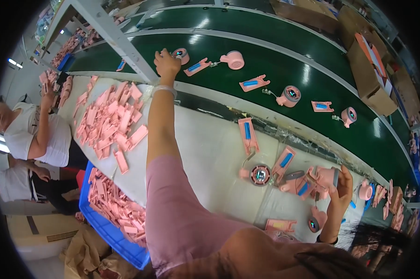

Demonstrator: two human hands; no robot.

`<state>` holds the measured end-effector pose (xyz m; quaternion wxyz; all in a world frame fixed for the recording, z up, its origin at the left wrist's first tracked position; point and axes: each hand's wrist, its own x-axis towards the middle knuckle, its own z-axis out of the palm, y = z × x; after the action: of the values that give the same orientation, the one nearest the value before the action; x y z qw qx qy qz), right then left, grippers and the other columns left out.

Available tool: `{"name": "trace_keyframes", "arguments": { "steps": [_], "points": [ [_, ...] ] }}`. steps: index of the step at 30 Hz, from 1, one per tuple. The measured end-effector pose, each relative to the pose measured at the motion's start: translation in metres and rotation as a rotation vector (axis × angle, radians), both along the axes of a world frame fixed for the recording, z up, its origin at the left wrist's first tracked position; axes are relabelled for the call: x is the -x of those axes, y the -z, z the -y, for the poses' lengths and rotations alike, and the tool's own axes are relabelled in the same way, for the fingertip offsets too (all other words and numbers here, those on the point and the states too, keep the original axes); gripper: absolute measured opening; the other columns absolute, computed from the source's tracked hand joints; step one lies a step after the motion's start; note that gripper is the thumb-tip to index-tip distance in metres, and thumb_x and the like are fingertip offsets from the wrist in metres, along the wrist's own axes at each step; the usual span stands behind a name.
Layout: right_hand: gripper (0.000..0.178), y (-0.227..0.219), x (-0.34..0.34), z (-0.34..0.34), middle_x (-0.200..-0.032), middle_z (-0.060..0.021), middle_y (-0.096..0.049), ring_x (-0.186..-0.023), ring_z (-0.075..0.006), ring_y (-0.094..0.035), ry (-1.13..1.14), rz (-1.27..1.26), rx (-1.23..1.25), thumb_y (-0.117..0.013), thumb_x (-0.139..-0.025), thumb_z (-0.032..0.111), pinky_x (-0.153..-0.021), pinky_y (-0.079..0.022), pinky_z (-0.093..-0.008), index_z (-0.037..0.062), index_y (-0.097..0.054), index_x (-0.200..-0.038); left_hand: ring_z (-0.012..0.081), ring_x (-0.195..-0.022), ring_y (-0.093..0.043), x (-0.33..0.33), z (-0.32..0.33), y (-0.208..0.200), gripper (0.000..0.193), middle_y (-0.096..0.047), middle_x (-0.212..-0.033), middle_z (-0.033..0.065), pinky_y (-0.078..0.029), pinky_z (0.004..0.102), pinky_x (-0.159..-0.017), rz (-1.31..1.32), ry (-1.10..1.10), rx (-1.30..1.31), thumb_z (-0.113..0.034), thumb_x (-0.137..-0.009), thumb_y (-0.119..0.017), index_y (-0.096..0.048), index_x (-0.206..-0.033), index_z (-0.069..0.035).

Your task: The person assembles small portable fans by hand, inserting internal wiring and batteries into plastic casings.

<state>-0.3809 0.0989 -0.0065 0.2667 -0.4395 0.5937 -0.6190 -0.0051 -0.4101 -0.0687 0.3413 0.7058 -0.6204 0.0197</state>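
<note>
**Pink fan parts move along a green belt**

A worker's left hand (167, 63) stretches far out over the green conveyor belt (275, 69), fingers closed around a round pink fan head (181, 55) at the belt's near edge. A pink handle half with a blue cell (197, 67) lies just beside it, joined by a thin wire. The right hand (344, 183) stays over the white table (210, 149), fingers wrapped around another pink fan body (326, 176), amid a cluster of similar pieces.

Further pairs of fan head and handle lie spaced along the belt toward the right. To do this reach well, it seems wise to keep the head and its wired handle close together, so the wire is not strained, and to leave a gap from the next pair.

A blue crate (103, 223) at the lower left, below the table's edge, is filled with flat pink shells. A loose heap of the same shells (112, 121) covers the table's left end. Cardboard boxes (372, 83) stand beyond the belt at the right; their contents are hard to make out. Another person in a white top (33, 135) works at the far left.
</note>
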Motion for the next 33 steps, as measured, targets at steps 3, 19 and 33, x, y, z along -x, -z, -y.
{"name": "trace_keyframes", "arguments": {
  "steps": [3, 19, 33],
  "points": [
    [0.065, 0.002, 0.0, 0.004, -0.117, -0.0117, -0.055, -0.108, -0.0185, -0.052, 0.022, -0.007, -0.075, -0.068, -0.077, 0.019, -0.096, -0.038, -0.031, -0.0017, -0.04, -0.131, 0.0374, -0.122, -0.043, -0.023, 0.042, 0.019, 0.061, -0.044, -0.132, 0.0213, -0.039, 0.0429, -0.098, 0.098, 0.032, -0.027, -0.036, -0.074, -0.059, -0.046, -0.128, -0.011],
    [0.07, -0.01, -0.011, 0.017, -0.119, -0.0141, -0.054, -0.11, -0.0223, -0.052, -0.024, 0.034, -0.108, -0.072, -0.074, 0.027, -0.096, -0.04, -0.034, -0.002, -0.041, -0.129, 0.0355, -0.1, -0.061, 0.005, 0.01, -0.017, 0.054, -0.064, -0.105, 0.0185, -0.048, 0.0438, -0.085, 0.024, 0.073, -0.281, -0.038, -0.074, -0.061, -0.05, -0.113, -0.003],
    [0.06, 0.009, 0.009, 0.019, -0.119, -0.0138, -0.055, -0.11, -0.0211, -0.053, 0.004, 0.133, -0.059, -0.07, -0.074, 0.016, -0.096, -0.04, -0.0333, -0.0011, -0.045, -0.126, 0.0382, -0.097, -0.061, 0.087, 0.016, 0.034, 0.07, -0.061, -0.1, 0.0287, -0.047, 0.0412, -0.083, -0.203, 0.32, 0.117, -0.038, -0.084, -0.059, -0.034, -0.127, 0.011]
  ]
}}
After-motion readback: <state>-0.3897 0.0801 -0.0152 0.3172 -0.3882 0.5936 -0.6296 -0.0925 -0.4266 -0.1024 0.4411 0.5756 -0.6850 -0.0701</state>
